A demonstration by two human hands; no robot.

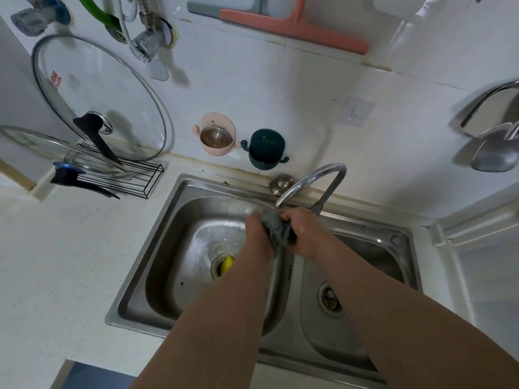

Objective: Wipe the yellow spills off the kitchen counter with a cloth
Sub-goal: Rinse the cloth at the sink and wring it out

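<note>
Both hands, left hand and right hand, were curled tight round the bunched grey cloth just under the faucet spout; judged soft, limp, probably wet, best gripped bunched.

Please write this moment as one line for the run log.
phase: cloth at sink | left hand: grips cloth | right hand: grips cloth | place: under faucet, over sink | counter wiping: not shown

double steel sink, yellow object in left drain | curved faucet far | glass lids on wire rack far left | pink squeegee on wall
</note>
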